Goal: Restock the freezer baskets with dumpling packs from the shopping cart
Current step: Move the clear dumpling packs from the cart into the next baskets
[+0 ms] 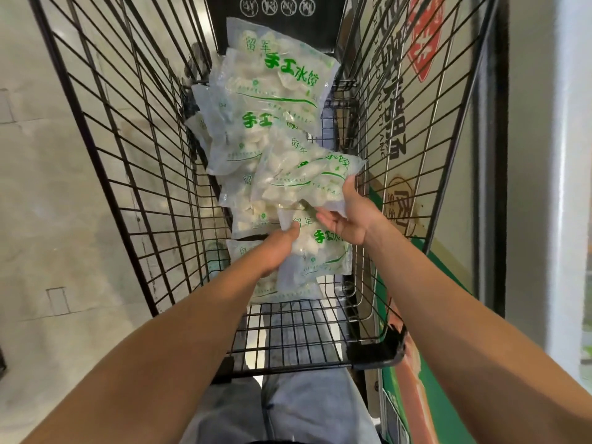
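Several clear dumpling packs with green lettering lie piled along the bottom of the black wire shopping cart (134, 149). My left hand (277, 251) grips the near pack (317, 251) at its left edge, lifted a little above the pile. My right hand (347, 219) holds a second pack (304, 177) by its lower right corner, thumb up along its edge, the pack tilted above the others. More packs (272, 81) sit farther along the cart, toward its far end.
The cart's wire sides rise at left and right, its near end panel (288, 334) below my forearms. A freezer cabinet with green and red graphics (413, 129) stands tight against the cart's right side. Pale tiled floor (48, 187) lies to the left.
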